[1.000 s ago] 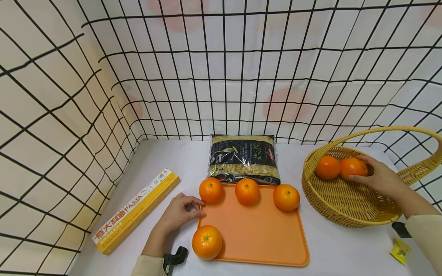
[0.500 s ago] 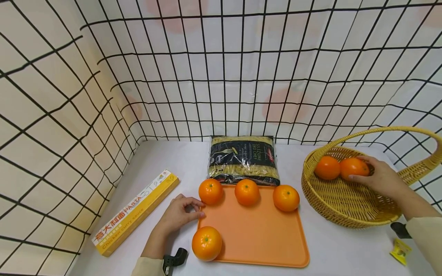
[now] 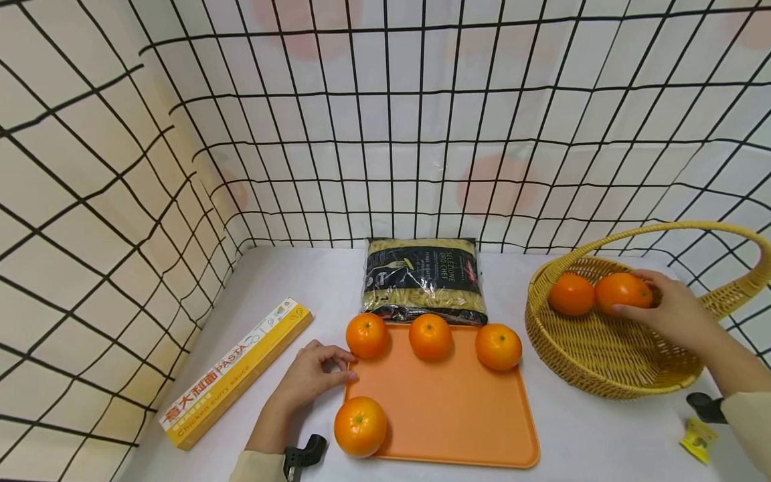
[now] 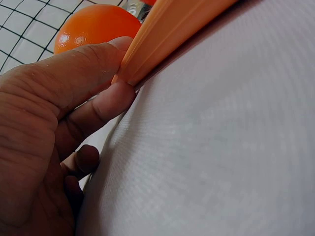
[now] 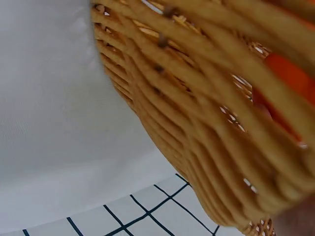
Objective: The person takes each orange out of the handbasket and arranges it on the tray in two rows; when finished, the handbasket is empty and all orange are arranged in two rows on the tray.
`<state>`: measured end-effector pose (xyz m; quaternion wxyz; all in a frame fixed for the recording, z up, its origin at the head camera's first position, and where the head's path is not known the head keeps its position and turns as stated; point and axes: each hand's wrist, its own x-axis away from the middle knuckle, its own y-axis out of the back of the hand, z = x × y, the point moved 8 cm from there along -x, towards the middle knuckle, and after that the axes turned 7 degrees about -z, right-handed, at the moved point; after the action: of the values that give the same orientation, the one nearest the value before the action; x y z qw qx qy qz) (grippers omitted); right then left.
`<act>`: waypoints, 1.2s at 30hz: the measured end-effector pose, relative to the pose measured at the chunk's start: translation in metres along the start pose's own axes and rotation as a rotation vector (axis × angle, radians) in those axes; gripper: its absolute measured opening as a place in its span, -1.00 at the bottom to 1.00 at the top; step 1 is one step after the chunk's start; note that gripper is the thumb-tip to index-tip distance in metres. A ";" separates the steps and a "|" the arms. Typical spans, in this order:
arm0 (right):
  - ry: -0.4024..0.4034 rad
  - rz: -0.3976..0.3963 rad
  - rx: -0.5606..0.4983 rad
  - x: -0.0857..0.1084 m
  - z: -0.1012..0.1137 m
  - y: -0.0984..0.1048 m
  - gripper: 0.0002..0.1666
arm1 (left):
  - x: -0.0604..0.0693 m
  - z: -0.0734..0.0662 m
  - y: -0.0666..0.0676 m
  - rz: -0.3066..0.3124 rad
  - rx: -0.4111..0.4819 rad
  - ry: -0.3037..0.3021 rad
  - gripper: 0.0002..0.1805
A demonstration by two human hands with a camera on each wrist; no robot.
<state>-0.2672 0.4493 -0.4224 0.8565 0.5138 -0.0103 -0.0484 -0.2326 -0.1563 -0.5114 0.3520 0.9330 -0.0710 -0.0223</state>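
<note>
My left hand pinches the left rim of an orange tray between thumb and forefinger; the left wrist view shows the tray's edge between them. Along the tray's far side sit three oranges, one just by my left fingers. Another orange rests at the near left corner. My right hand reaches into a wicker basket and grips an orange. Beside that one lies a second orange. In the right wrist view, wickerwork hides most of my right hand.
A bag of pasta lies behind the tray. To the left is a long yellow pasta box, set at a slant. The basket's tall handle arches over its right side. A small yellow packet lies at right. Black wire mesh borders the table.
My right hand and the orange in it have shifted slightly to the right within the basket. My left hand keeps its hold on the tray's rim.
</note>
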 end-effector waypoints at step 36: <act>0.141 -0.046 0.018 0.060 0.091 0.015 0.11 | 0.000 0.000 0.000 -0.005 0.007 0.012 -0.79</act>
<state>-0.2128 0.3705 -0.3680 0.8492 0.5235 0.0613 -0.0317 -0.2329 -0.1558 -0.5116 0.3493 0.9345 -0.0669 -0.0175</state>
